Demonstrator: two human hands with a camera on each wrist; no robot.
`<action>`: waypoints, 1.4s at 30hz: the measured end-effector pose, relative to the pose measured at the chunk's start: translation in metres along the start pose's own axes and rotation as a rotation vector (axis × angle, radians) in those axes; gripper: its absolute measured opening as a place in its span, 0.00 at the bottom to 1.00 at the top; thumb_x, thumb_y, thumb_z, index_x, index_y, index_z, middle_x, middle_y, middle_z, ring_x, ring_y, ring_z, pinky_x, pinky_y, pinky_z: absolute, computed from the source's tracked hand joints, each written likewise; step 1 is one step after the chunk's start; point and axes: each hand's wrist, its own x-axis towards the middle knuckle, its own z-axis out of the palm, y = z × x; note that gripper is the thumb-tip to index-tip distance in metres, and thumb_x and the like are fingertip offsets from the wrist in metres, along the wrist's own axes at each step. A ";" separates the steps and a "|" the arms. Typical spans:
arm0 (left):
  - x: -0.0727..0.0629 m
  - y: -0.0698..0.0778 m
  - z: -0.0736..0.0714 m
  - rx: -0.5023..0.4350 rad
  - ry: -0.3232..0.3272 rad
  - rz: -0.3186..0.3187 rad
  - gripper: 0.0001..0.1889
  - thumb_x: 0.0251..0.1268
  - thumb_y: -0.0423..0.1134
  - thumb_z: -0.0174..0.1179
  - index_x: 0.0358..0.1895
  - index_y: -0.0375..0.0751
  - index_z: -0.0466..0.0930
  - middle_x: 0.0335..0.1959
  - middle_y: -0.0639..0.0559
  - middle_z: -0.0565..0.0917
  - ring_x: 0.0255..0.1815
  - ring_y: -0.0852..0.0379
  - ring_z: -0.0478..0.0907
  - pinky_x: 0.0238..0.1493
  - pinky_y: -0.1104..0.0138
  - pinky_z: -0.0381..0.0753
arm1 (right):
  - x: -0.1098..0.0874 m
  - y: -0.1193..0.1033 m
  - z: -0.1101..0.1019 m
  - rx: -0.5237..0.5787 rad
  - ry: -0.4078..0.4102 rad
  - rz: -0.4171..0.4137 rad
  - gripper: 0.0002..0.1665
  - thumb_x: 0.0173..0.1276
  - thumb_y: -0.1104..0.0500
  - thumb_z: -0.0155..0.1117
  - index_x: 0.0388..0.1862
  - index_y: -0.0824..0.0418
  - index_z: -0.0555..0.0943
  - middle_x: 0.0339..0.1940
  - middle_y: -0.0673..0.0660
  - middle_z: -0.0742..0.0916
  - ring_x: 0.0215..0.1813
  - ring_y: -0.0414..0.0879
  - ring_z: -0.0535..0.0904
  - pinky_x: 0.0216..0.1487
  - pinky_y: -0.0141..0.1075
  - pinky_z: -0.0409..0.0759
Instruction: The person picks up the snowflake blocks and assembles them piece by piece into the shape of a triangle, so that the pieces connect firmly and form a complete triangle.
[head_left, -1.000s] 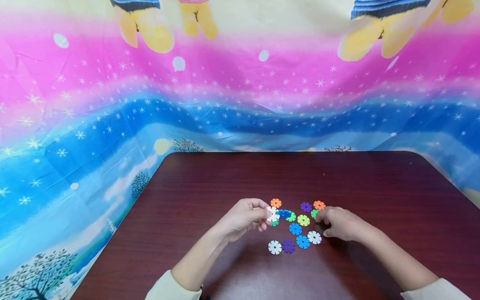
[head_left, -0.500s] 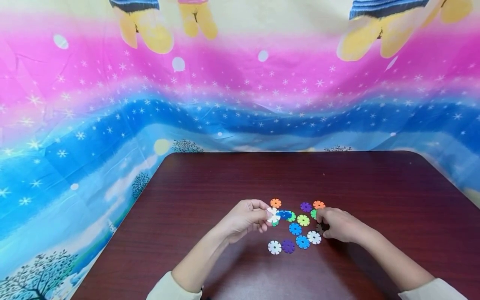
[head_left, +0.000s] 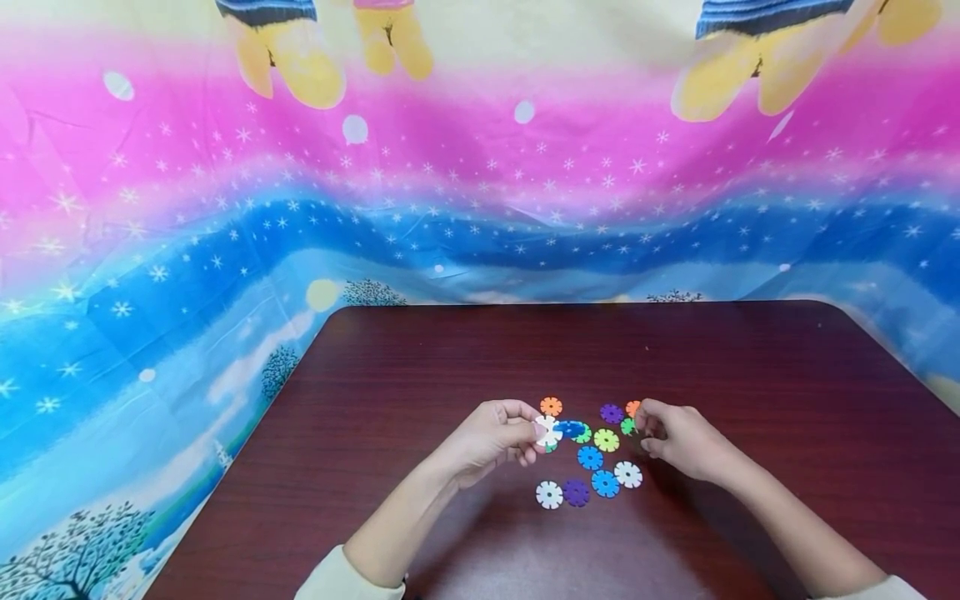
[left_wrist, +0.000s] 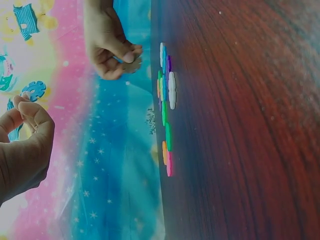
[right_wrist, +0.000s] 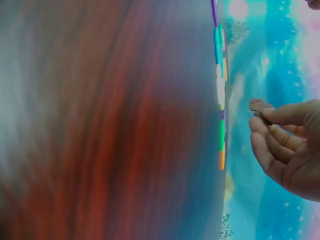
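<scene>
My left hand (head_left: 487,442) pinches a white notched plastic disc (head_left: 547,431) between thumb and fingers, above the table. A blue notched disc (head_left: 572,429) is joined to it, seen nearly edge-on in the head view and as a blue disc (left_wrist: 36,90) beyond the fingertips in the left wrist view. My right hand (head_left: 686,442) pinches a small brown notched disc (right_wrist: 258,105) by its edge. In the left wrist view this brown disc (left_wrist: 133,65) is raised off the table. Near the right fingertips lie a green disc (head_left: 628,426) and a partly covered orange disc (head_left: 633,407).
Several flat discs lie between the hands, including a yellow one (head_left: 607,440), a purple one (head_left: 577,492) and a white one (head_left: 550,495). They rest on a dark red wooden table (head_left: 465,358). A printed cloth backdrop (head_left: 480,183) hangs behind its far edge.
My right hand has picked the brown disc up from the table and raised it slightly. My left hand holds the white and blue discs almost where they were.
</scene>
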 end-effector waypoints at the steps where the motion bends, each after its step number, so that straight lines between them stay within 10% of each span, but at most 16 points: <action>1: 0.000 0.000 0.000 0.000 0.001 0.001 0.04 0.59 0.26 0.55 0.36 0.30 0.74 0.21 0.49 0.79 0.19 0.61 0.73 0.25 0.74 0.74 | 0.000 -0.002 0.000 0.023 0.022 -0.006 0.15 0.53 0.72 0.67 0.33 0.59 0.73 0.23 0.48 0.75 0.25 0.40 0.71 0.24 0.31 0.72; 18: 0.001 -0.005 0.001 0.021 -0.005 0.019 0.05 0.60 0.26 0.55 0.37 0.27 0.73 0.20 0.50 0.79 0.19 0.63 0.74 0.24 0.74 0.74 | -0.011 -0.049 0.000 0.799 0.140 0.140 0.16 0.61 0.69 0.61 0.45 0.75 0.69 0.32 0.61 0.80 0.32 0.52 0.83 0.38 0.43 0.81; 42: 0.002 -0.011 0.003 0.063 -0.002 0.037 0.06 0.60 0.25 0.55 0.38 0.25 0.72 0.21 0.50 0.79 0.19 0.64 0.75 0.24 0.74 0.74 | -0.017 -0.073 0.000 0.891 0.094 0.188 0.20 0.62 0.66 0.61 0.49 0.78 0.72 0.33 0.57 0.83 0.31 0.47 0.81 0.36 0.37 0.81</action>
